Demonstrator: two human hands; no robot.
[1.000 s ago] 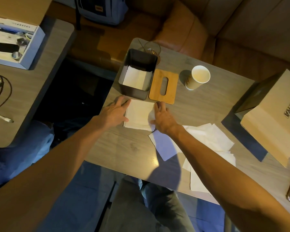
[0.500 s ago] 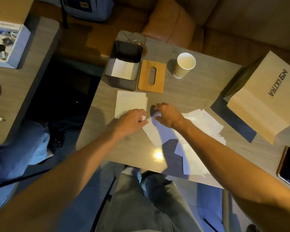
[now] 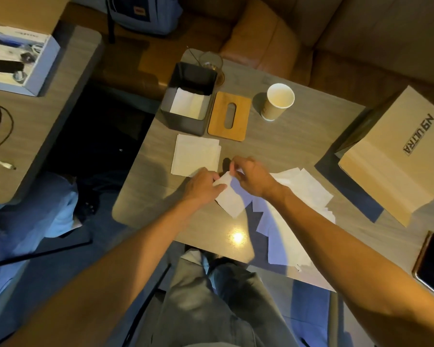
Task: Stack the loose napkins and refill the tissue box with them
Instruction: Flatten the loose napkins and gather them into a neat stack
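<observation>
Grey wooden table (image 3: 298,146) stands before a brown sofa (image 3: 261,38). Over its middle, the left hand (image 3: 203,184) and the right hand (image 3: 251,179) both pinch one white napkin (image 3: 232,201). Just behind them lies the neat stack of napkins (image 3: 194,154), and loose napkins (image 3: 303,191) spread to the right. Farther back stands the open tissue box (image 3: 183,123) with its wooden lid (image 3: 241,116) beside it.

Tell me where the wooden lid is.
Head view, upper centre: the wooden lid lies flat on the table between the grey tissue box and the paper cup.
</observation>
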